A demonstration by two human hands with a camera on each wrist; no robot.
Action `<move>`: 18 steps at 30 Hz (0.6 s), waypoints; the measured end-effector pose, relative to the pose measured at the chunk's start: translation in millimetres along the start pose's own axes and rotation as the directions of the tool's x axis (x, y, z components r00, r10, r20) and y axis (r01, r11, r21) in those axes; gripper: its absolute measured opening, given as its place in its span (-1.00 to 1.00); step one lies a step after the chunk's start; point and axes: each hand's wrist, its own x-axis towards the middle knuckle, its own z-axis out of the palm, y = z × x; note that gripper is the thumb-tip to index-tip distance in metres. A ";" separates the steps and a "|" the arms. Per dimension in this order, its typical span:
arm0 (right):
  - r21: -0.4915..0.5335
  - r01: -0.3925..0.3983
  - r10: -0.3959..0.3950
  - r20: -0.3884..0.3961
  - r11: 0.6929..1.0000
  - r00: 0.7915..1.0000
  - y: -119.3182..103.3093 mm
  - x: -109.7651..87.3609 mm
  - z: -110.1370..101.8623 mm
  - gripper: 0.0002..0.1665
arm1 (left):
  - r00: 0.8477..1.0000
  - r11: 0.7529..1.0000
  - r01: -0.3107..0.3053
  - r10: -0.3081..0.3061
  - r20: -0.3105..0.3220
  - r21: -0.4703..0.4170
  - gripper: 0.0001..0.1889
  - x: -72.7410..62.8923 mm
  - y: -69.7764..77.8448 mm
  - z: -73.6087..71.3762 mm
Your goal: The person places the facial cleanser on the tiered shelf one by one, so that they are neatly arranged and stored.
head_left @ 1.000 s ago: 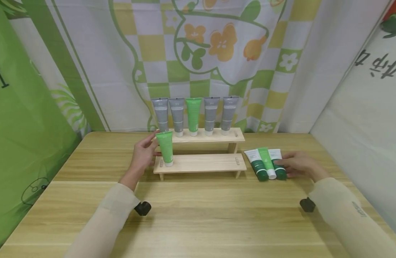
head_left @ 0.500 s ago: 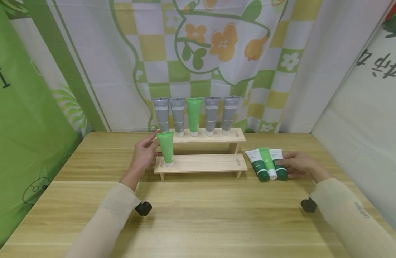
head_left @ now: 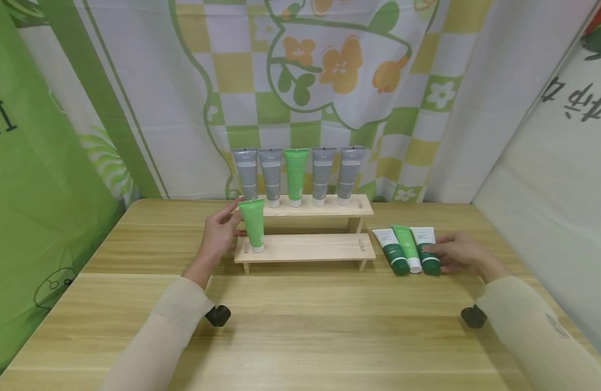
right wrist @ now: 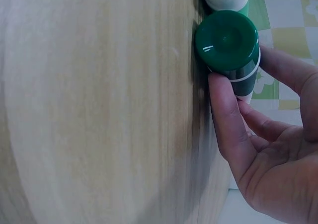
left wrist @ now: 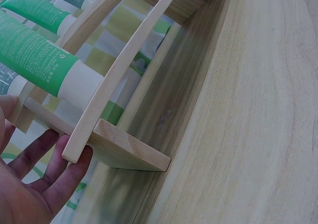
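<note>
My right hand (head_left: 463, 253) pinches the rightmost white and dark green squeeze tube (head_left: 424, 235), thumb on one side and fingers on the other. Its round green cap (right wrist: 226, 41) faces the right wrist camera. Beside it lie a light green tube (head_left: 405, 242) and another white and dark green tube (head_left: 390, 247). My left hand (head_left: 218, 232) is at the left end of the wooden two-step stand (head_left: 310, 247), fingertips touching the end of its lower board (left wrist: 79, 144). A light green tube (head_left: 254, 224) stands cap-down on that board, just right of the hand.
Along the upper step stand several grey tubes (head_left: 321, 172) and one light green tube (head_left: 296, 172), all cap-down. The wood-grain table (head_left: 330, 326) stretches in front of the stand. Patterned curtains (head_left: 232, 70) hang behind and at the sides.
My right hand has shifted slightly right with the rightmost tube, widening its gap to the light green tube beside it. My left hand stays in place at the stand.
</note>
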 end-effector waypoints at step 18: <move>0.018 0.070 -0.070 -0.027 0.997 0.997 -3.2 -5.7 0.3 0.00 | 1.000 1.000 -0.003 0.003 -0.003 0.008 -0.53 0.0 -0.2 0.2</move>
